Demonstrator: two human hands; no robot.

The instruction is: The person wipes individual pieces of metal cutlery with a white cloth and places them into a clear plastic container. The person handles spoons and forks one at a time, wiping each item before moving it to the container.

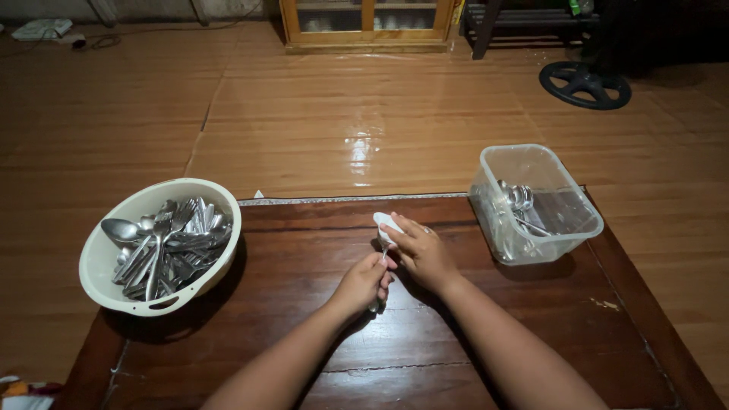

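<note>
Head view: over the dark wooden surface point(471, 334), the left hand point(363, 282) grips a metal spoon's handle point(383, 257); the right hand point(422, 250) pinches a white cloth point(386, 225) around its bowl. A cream round cutlery-filled basin point(106, 285) sits left, a clear plastic tub point(566, 231) right.

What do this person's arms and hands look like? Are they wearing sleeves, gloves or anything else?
Both forearms are bare right down to the bottom edge of the picture: no sleeves show, and no gloves. The left hand has nothing on it that I can see. The right hand shows a small pale glint on one finger, perhaps a ring, but it is too small to be sure. No watch or bracelet shows on either wrist.
</note>
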